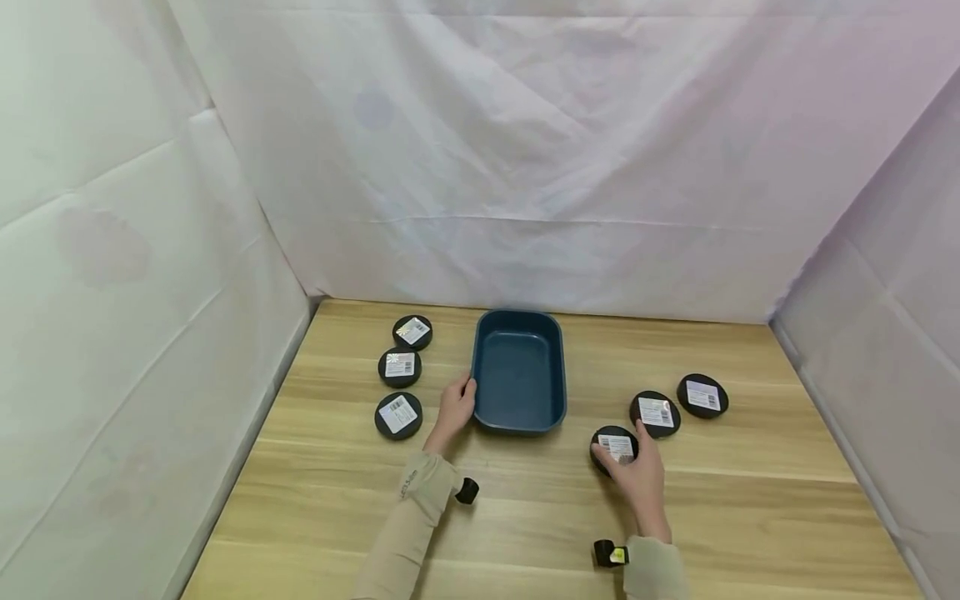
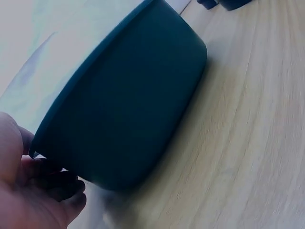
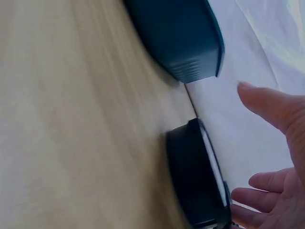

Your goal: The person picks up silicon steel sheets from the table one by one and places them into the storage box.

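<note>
A dark blue rectangular bin (image 1: 519,379) stands at the back middle of the wooden table. My left hand (image 1: 454,403) grips its left rim; in the left wrist view the thumb goes over the rim and the fingers curl under it against the outer wall. On the right, my right hand (image 1: 637,475) is spread above the nearest black round container (image 1: 615,448), which has a white label on top. The right wrist view shows thumb (image 3: 267,102) and fingers (image 3: 259,198) wide apart, beside a container (image 3: 195,174). Whether they touch it I cannot tell.
Two more labelled black containers, a middle one (image 1: 655,414) and a far one (image 1: 702,396), lie to the right. Three similar ones, at front (image 1: 398,416), middle (image 1: 400,367) and back (image 1: 412,332), line the left. White cloth walls (image 1: 525,167) enclose the table's back and sides.
</note>
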A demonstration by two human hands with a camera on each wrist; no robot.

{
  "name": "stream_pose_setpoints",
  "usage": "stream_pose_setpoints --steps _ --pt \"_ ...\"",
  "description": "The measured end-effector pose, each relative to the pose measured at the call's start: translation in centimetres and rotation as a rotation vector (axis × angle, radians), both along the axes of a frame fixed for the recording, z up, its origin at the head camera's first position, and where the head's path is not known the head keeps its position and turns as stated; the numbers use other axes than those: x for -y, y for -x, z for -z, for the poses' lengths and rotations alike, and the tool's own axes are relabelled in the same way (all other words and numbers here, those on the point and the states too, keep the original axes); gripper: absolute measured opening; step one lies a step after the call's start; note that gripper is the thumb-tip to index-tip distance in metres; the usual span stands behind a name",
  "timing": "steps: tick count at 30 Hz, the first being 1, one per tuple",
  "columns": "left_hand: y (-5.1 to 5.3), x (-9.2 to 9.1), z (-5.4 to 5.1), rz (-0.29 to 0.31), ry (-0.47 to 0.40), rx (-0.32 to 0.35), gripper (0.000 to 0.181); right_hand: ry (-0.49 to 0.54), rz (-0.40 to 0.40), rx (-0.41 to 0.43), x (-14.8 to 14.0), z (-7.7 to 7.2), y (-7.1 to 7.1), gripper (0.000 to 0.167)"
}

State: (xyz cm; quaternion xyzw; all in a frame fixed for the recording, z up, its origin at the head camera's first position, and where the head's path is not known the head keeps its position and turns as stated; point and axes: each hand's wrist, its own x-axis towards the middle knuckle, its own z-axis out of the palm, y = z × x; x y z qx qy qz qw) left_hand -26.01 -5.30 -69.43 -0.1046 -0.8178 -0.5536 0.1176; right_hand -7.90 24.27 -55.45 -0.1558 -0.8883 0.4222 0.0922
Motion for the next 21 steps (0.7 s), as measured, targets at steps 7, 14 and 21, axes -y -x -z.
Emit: stream_pose_setpoints --steps 7,14,21 --pt "5.1 0.2 11.5 -0.01 -0.143 0.237 0.052 -0.04 -0.047 0.063 -0.2 0.8 -0.5 0.1" --pt "4.5 0.3 10.7 -0.035 -0.347 0.441 0.056 -0.051 -0.06 0.083 -0.6 1.2 -0.9 0.094" --pt "0.6 0.0 1.5 0.007 -0.479 0.438 0.048 -0.069 -0.028 0.086 -0.8 1.3 -0.9 0.089"
